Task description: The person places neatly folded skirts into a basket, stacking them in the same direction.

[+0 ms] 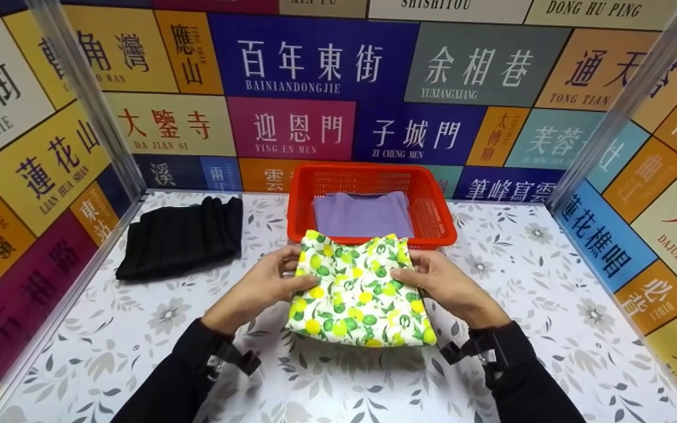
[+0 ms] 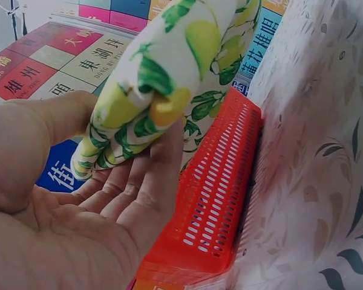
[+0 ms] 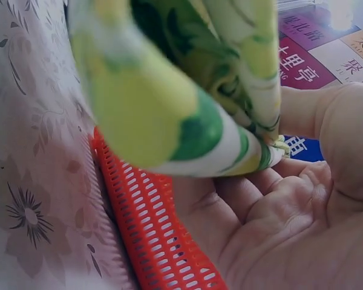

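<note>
A folded white cloth with a lemon and green leaf print (image 1: 362,294) is held up between both hands, in front of a red basket (image 1: 445,226). My left hand (image 1: 268,282) pinches its left edge, thumb on the near face and fingers behind. On the opposite edge my right hand (image 1: 447,282) grips it the same way. Both wrist views show the cloth's folded layers between thumb and fingers. Inside the basket lies a folded lavender cloth (image 1: 365,214), its near part overlapped by the basket's front rim and the printed cloth.
A folded black cloth (image 1: 183,238) lies on the table at the left, apart from the basket. The table (image 1: 526,352) has a white covering with grey leaves and flowers. Panels with colourful street-name signs (image 1: 315,56) close in the back and both sides.
</note>
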Tool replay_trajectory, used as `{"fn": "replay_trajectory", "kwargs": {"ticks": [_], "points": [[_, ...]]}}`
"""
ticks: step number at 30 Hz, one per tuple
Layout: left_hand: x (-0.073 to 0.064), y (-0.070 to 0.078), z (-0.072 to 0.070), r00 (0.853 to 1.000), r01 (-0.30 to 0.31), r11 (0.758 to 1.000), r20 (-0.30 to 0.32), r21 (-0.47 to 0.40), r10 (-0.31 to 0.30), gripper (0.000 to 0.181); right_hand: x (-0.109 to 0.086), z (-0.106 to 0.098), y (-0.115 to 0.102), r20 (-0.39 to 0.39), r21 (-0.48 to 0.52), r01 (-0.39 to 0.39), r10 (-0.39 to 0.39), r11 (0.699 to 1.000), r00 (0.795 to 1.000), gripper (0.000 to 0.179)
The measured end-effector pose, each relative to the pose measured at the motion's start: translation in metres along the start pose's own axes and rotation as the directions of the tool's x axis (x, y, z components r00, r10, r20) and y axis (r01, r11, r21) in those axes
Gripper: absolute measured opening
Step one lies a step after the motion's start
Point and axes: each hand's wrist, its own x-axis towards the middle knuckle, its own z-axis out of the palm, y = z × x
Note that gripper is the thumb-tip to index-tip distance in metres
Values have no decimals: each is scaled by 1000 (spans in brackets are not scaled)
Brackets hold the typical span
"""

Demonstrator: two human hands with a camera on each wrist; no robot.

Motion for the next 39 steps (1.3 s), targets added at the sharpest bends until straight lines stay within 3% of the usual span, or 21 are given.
{"fn": "replay_trajectory", "kwargs": {"ticks": [7, 16, 21, 26, 32, 39], "points": [[-4, 5, 2, 1000, -20, 1000, 7, -12, 21, 51, -2, -1, -3, 41, 29, 38, -39, 999, 998, 48], [-5, 9, 0, 997, -77, 997, -20, -7, 77, 45, -2, 0, -10, 3, 28, 63, -63, 998, 998, 52], [2, 10, -1, 996, -73, 997, -45, -9, 73, 45, 0, -2, -13, -21, 30, 85, -84, 996, 996, 54], [16, 15, -3, 996, -69, 997, -66, -38, 66, 49, 8, -8, -19, -56, 52, 75, -73, 996, 996, 56], [40, 26, -9, 992, -94, 994, -92, -58, 89, 53, 30, -18, -33, -121, 88, 50, -39, 995, 992, 57], [66, 41, -15, 989, -108, 992, -110, -62, 100, 60, 51, -33, -51, -186, 63, 36, -24, 997, 982, 58]]}}
